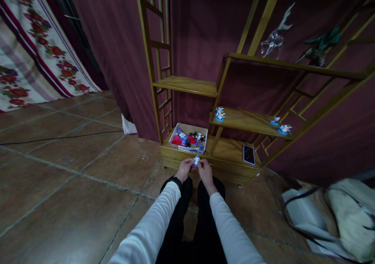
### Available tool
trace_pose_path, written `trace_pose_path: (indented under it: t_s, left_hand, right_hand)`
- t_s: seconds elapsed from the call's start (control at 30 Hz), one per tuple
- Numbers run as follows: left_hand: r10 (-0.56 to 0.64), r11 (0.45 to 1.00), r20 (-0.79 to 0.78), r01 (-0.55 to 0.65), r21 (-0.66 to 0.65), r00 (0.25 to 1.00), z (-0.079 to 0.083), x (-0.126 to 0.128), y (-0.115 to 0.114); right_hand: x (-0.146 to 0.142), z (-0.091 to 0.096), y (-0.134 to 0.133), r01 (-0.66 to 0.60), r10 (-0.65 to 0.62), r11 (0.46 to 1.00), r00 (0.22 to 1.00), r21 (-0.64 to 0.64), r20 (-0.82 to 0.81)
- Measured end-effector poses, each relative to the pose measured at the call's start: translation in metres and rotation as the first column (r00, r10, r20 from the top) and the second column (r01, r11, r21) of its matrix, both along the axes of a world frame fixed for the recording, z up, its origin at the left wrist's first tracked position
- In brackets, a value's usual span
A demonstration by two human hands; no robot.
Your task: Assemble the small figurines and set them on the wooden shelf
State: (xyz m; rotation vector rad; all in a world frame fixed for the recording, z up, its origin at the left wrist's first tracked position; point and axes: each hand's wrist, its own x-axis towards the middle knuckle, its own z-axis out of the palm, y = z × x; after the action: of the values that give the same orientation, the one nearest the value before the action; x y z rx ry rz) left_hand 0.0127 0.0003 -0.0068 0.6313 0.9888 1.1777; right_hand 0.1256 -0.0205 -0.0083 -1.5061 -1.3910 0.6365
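the left hand (pixel 184 169) and the right hand (pixel 205 170) meet at the front edge of the bottom board (pixel 227 147) of a wooden shelf unit, each grip pinched on one small blue-and-white figurine (pixel 196 161) held between them. just behind, at the board's left end, sits an open white box (pixel 191 126) of red, blue and black pieces, with a phone (pixel 249 154) flat near the right end. farther back, figurines on blue bases (pixel 219 115) stand on the middle shelf (pixel 246 120), and a glass deer (pixel 274 41) on the top one.
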Motion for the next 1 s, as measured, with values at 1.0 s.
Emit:
trace_pose_path:
  t_s: [1.0]
  left_hand:
    - [-0.060, 0.998, 0.044, 0.059, 0.031, 0.997, 0.0012, -0.0007, -0.0013]
  right_hand:
    - [-0.0074, 0.0077, -0.0034, 0.169, -0.155, 0.981, 0.978, -0.099, 0.136]
